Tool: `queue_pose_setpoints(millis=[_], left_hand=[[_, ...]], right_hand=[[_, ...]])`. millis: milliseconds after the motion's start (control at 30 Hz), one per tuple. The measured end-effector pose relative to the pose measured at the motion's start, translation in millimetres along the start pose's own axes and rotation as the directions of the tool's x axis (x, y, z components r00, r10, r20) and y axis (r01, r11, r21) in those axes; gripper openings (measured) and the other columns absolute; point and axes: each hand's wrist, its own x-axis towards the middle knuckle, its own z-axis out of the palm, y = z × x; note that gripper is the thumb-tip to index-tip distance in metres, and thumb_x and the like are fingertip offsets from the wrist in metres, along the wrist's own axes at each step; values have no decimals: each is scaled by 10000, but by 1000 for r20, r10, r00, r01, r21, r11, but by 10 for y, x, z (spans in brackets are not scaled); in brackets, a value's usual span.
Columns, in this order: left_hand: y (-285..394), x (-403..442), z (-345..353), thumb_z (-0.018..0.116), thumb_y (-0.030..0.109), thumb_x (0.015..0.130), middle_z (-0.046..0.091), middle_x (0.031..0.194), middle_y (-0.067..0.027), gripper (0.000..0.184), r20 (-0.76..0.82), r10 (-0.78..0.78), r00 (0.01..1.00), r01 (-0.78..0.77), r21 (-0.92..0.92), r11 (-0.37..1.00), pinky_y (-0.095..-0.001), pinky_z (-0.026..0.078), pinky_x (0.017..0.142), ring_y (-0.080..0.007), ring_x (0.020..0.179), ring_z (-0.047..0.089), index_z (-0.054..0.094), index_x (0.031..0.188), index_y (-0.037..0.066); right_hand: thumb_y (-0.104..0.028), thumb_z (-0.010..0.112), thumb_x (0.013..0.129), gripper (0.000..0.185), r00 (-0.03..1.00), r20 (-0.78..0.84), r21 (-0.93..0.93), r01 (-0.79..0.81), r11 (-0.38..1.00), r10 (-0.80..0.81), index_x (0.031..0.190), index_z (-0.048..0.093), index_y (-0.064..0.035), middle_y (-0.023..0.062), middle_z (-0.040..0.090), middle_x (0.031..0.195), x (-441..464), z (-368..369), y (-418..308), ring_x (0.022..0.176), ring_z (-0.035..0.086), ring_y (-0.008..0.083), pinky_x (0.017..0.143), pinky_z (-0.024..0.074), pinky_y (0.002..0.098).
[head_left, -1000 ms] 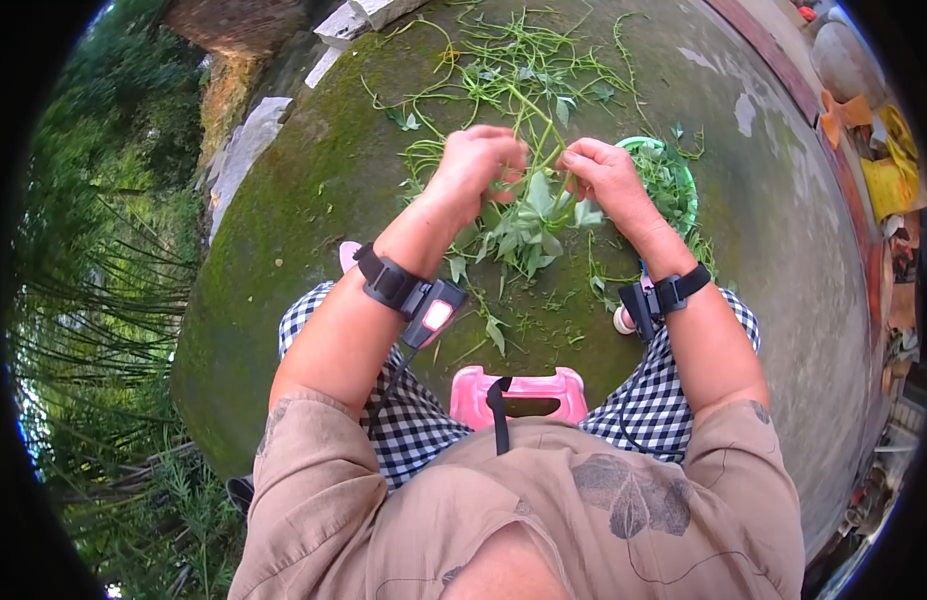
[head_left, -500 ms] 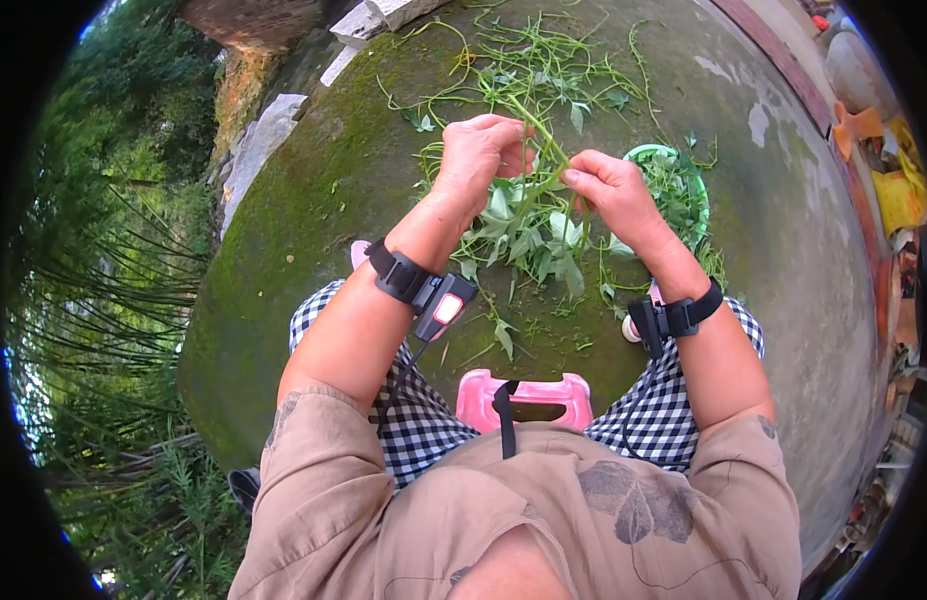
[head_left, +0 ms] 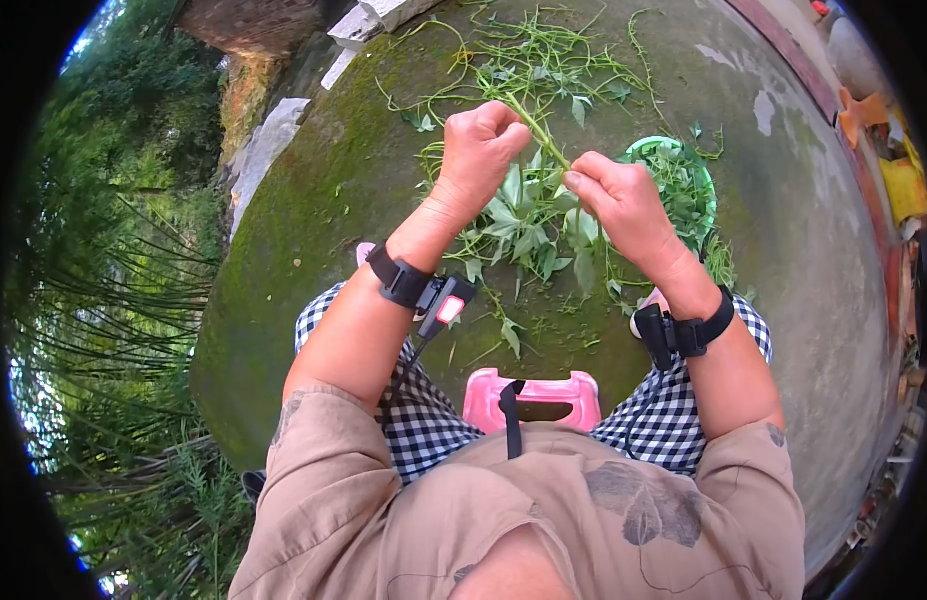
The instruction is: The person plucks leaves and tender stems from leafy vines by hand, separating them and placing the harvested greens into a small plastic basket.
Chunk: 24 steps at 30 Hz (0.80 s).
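Observation:
A green leafy vine stem (head_left: 546,140) stretches between my two hands, slanting down to the right. My left hand (head_left: 479,148) is closed round its upper end, knuckles toward me. Lower down, my right hand (head_left: 624,205) pinches the same stem between thumb and fingers, and leaves hang beneath that grip. Below and between the hands lies a heap of leafy vines (head_left: 524,235) on the ground. Beyond them is a tangle of mostly bare stems (head_left: 544,55). A green basket (head_left: 713,205) with picked leaves in it stands just right of my right hand.
The ground is mossy concrete (head_left: 284,300). A pink plastic stool (head_left: 482,395) is between my legs. Stone blocks (head_left: 269,150) and thick greenery (head_left: 114,250) border the left side. Along the right edge are a yellow bag (head_left: 904,188) and assorted items.
My left hand has closed from loosely curled fingers into a tighter grip on the stem. The right hand has turned slightly, knuckles up, and moved a little right. The view has shifted slightly.

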Motion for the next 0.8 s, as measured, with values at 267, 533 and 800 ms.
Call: queue_pose_setpoints(millis=[267,533,800], left_hand=[[145,-18,53,582,102,789,533,545,-15,140,22,-357,934,330,-436,837,-237,344,414,-68,449,460,640,702,10],[68,5,77,565,85,785,514,532,-47,137,170,-641,748,527,-740,418,-267,326,391,-120,411,446,600,687,-5],[-115,35,-49,536,79,831,555,615,-64,126,72,-632,772,451,-762,465,-290,400,431,-160,477,511,607,836,-25]], right_hand=[[-171,611,866,179,992,-128,74,28,997,-19,803,602,-4,182,575,662,3,37,-86,603,572,347,551,431,391],[-155,623,857,170,988,-145,194,-21,981,50,813,620,10,176,570,649,4,166,-59,565,559,300,549,429,361],[-155,606,872,185,988,-120,293,-59,954,98,806,617,17,115,570,605,4,239,66,537,536,182,535,420,321]])
